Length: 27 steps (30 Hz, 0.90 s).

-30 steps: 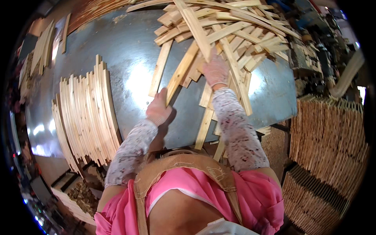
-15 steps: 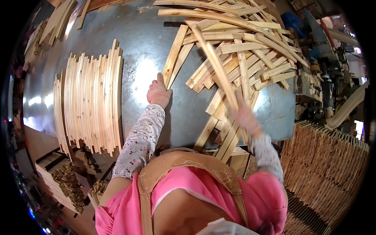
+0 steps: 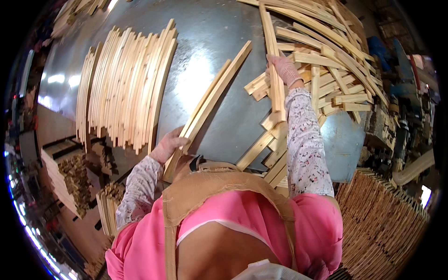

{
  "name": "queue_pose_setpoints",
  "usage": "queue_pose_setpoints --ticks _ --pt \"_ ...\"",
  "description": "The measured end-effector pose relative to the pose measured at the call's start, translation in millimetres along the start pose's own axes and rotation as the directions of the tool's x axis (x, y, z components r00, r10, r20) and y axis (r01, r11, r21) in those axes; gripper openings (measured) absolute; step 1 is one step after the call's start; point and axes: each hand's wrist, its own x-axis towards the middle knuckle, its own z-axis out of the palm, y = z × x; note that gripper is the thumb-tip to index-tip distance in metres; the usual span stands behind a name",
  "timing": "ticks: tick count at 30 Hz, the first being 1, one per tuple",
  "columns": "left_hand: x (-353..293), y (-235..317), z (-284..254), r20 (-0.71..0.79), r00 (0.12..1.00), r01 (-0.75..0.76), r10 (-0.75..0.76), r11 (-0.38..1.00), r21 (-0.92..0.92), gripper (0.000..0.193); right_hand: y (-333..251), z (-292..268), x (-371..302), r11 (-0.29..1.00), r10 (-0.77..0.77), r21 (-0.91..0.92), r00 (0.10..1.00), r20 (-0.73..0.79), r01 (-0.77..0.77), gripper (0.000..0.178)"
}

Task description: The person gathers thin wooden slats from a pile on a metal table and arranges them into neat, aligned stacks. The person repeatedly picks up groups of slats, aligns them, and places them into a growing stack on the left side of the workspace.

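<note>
Close to my body on the left, my left hand is closed around the near end of two wooden strips. They slant away to the right, side by side, with their far ends apart from the pile. Farther off, my right hand grips long pale wooden strips at the left side of the loose pile. The palm covers part of them, so their exact number cannot be made out. Loose strips lie crossed over one another just right of that hand.
A neat row of parallel strips lies on the grey metal table to the left. Stacked wood stands at the lower right, bundles at the lower left. Machinery with a hose is at the right.
My left hand has gone from pointing beside the strips to gripping two of them, nearer my body. My right hand has moved farther away and holds strips along the pile's left side. The view has shifted.
</note>
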Motion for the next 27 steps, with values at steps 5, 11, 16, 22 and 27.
queue_pose_setpoints --ticks 5,11,16,22,27 --pt "32 -28 -8 -0.121 0.992 -0.047 0.028 0.987 -0.156 0.077 -120 138 -60 0.645 0.384 0.657 0.909 0.162 -0.390 0.090" --pt "37 -25 -3 -0.097 0.991 -0.107 0.087 0.969 -0.225 0.062 -98 231 -87 0.677 0.270 0.689 0.958 0.094 -0.258 0.087" --pt "45 -24 -41 -0.144 0.983 -0.159 0.116 0.930 -0.330 0.045 -113 247 -98 0.314 0.355 0.862 0.891 0.283 -0.398 0.065" --pt "63 -11 -69 -0.252 0.944 -0.162 0.213 0.964 0.209 0.052 -148 310 -109 0.533 0.269 0.794 0.948 0.170 -0.294 0.074" --pt "-10 3 -101 -0.379 0.666 -0.004 0.642 0.512 0.859 0.064 -186 345 -90 0.843 0.218 0.473 0.967 0.134 -0.256 0.075"
